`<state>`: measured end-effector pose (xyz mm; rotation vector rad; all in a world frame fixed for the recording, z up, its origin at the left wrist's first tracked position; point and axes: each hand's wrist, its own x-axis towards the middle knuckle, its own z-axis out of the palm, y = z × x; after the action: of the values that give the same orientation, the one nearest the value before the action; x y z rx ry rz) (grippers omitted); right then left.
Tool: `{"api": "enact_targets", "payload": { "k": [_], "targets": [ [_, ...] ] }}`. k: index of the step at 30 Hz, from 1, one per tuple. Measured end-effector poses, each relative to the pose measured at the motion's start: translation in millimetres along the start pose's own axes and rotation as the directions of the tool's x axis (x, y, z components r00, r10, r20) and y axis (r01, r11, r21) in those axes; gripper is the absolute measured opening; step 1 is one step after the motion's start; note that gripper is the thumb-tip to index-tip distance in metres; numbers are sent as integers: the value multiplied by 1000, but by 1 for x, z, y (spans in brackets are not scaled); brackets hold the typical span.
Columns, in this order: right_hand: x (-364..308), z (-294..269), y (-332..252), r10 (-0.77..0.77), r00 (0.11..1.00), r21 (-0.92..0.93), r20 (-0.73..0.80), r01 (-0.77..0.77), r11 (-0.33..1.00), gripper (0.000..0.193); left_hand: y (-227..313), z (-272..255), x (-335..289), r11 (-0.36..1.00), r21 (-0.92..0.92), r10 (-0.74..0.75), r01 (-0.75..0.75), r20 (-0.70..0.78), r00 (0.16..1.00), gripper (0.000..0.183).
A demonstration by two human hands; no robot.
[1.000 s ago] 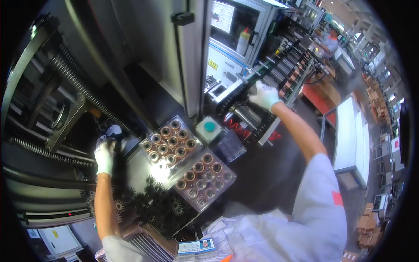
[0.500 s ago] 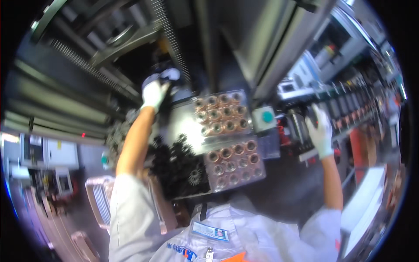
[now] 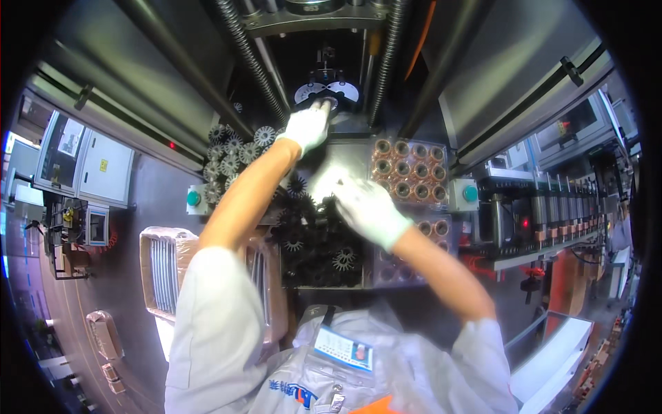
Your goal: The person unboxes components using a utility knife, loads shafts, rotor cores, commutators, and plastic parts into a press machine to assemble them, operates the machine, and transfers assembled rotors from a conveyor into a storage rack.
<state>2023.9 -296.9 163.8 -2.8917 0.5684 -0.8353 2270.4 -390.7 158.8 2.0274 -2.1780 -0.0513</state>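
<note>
While the left hand [image 3: 308, 129] reaches to the far fixture [image 3: 345, 91], the right hand [image 3: 369, 207] hovers over the nearer black toothed parts [image 3: 310, 231] — whether either is clamped or apart, I cannot tell.

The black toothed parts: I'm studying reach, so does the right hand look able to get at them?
Probably yes: the right hand is close to the black toothed parts, and nothing visible stands between them.
</note>
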Motion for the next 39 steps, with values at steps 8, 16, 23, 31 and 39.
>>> {"api": "enact_targets", "payload": {
  "k": [8, 16, 23, 31, 39],
  "targets": [
    [44, 40, 36, 80, 862, -8, 501, -87, 996, 19, -126, -60, -288, 934, -15, -348, 358, -276, 896, 40],
    [40, 56, 44, 113, 859, 3, 500, -133, 991, 16, -22, -81, -222, 998, -27, -68, 63, -249, 966, 41],
    [51, 3, 30, 535, 722, 572, 438, -683, 454, 18, -20, -42, -215, 996, 76, 66, -53, -186, 980, 44],
    [27, -16, 25, 493, 787, 892, 370, -450, 49, 30, -3, -68, -202, 966, 113, 242, -232, -84, 967, 38],
    [78, -58, 68, 501, 855, 794, 134, -395, 462, 25, 11, -137, -192, 916, -384, -34, -118, -366, 930, 38]
  ]
}}
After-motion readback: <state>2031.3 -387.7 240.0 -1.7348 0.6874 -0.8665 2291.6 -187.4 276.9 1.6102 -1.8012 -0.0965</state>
